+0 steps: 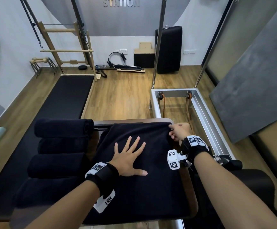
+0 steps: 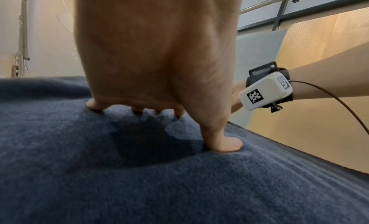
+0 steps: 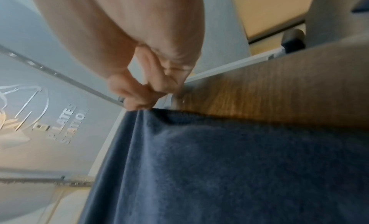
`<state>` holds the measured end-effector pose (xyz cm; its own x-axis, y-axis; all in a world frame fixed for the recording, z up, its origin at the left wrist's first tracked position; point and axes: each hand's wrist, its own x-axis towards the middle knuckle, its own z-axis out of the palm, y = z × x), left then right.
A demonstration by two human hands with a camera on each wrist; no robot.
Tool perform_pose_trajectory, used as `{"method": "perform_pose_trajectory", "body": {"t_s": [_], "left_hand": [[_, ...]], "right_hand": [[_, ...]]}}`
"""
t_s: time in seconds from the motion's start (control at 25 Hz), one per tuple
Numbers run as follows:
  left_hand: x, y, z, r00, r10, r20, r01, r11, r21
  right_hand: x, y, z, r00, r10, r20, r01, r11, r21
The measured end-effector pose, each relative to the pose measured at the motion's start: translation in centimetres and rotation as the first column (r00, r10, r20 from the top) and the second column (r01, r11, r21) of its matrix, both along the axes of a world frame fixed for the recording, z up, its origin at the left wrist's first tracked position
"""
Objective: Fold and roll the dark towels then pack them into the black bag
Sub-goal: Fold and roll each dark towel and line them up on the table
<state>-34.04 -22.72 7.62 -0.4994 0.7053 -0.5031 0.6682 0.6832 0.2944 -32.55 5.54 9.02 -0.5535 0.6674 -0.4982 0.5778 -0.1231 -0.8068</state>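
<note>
A dark navy towel [image 1: 144,171] lies spread flat on a wooden-edged platform [image 1: 190,192]. My left hand [image 1: 129,156] presses flat on its middle with fingers spread; the left wrist view shows the fingertips [image 2: 229,144] sinking into the towel [image 2: 179,188]. My right hand [image 1: 178,131] pinches the towel's far right corner; in the right wrist view the fingers [image 3: 139,98] grip the gathered corner of the towel [image 3: 229,164]. Several rolled dark towels [image 1: 60,146] lie stacked to the left. No black bag is in view.
A metal frame [image 1: 199,109] stands just right of the platform. A long black mat [image 1: 68,96] lies on the wooden floor to the left. Exercise gear and a black case [image 1: 168,50] stand against the far wall.
</note>
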Motion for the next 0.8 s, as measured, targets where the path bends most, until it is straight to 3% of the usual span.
{"method": "perform_pose_trajectory", "body": {"t_s": [0.08, 0.12, 0.32, 0.52, 0.64, 0.8], "left_hand": [[0.1, 0.0, -0.1, 1.000, -0.001, -0.007, 0.001, 1.000, 0.006], [0.1, 0.0, -0.1, 1.000, -0.001, -0.011, 0.001, 1.000, 0.009], [1.1, -0.6, 0.2, 0.998, 0.013, -0.065, -0.007, 0.996, 0.088], [5.0, -3.3, 0.2, 0.981, 0.102, -0.164, -0.065, 0.974, 0.217], [7.7, -6.8, -0.3, 0.969, 0.156, -0.194, -0.100, 0.958, 0.269], [11.4, -10.9, -0.7, 0.955, 0.141, -0.261, -0.073, 0.965, 0.253]], "right_hand": [[0.4, 0.5, 0.0, 0.987, -0.155, -0.047, 0.156, 0.988, 0.014], [0.6, 0.6, 0.2, 0.986, -0.156, -0.053, 0.157, 0.988, 0.017], [2.7, -1.2, 1.3, 0.991, 0.129, -0.046, -0.131, 0.991, -0.038], [6.9, -4.4, 1.5, 0.967, 0.248, -0.061, -0.239, 0.963, 0.124], [11.6, -7.1, 1.3, 0.916, 0.383, -0.118, -0.339, 0.898, 0.281], [18.2, -10.4, 0.6, 0.830, 0.552, -0.075, -0.444, 0.738, 0.509]]}}
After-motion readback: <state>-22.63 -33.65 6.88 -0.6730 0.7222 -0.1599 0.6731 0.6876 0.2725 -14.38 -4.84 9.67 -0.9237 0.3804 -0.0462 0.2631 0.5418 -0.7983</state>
